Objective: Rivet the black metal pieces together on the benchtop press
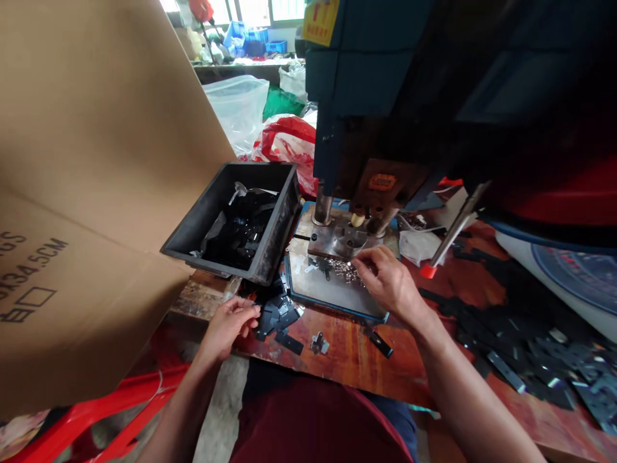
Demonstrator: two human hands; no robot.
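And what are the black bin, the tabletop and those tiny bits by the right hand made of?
Black bin: probably plastic, dull, with scuffed walls.
Tabletop: likely wood or veneer, judging by its streaky, shiny reddish-brown surface.
Tiny bits: probably metal, bright and silvery, catching glints.

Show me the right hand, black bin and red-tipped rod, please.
Right hand (387, 276): head view, back of hand.
Black bin (281, 226): head view, right side wall.
Red-tipped rod (455, 230): head view, metal shaft.
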